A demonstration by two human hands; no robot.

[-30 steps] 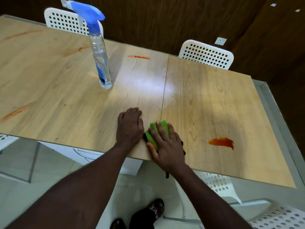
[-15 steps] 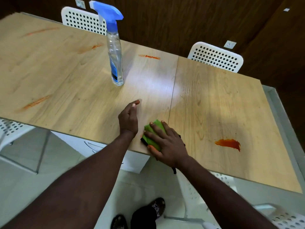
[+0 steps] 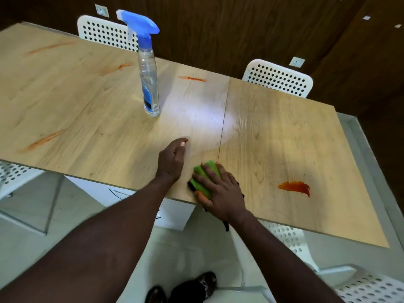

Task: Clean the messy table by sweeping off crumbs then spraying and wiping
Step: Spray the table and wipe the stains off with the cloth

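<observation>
The light wooden table (image 3: 87,110) carries orange smears. The biggest, a thick orange stain (image 3: 295,187), lies near the front right. My right hand (image 3: 220,191) presses flat with spread fingers on a green sponge (image 3: 204,171) at the table's near edge; something black shows under it. Just left of the sponge, my left hand (image 3: 172,158) stands on its edge, fingers extended and holding nothing. A clear spray bottle (image 3: 148,84) with a blue trigger head stands upright beyond the left hand.
Thin orange streaks mark the table at the far middle (image 3: 192,78), far left (image 3: 49,48) and near left (image 3: 43,139). White perforated chairs stand behind the table (image 3: 277,78), (image 3: 105,33) and under its near edge (image 3: 286,239). A dark wooden wall lies beyond.
My left hand has turned from lying flat beside the sponge onto its edge and reached a little farther onto the table. My right hand stays pressed on the sponge.
</observation>
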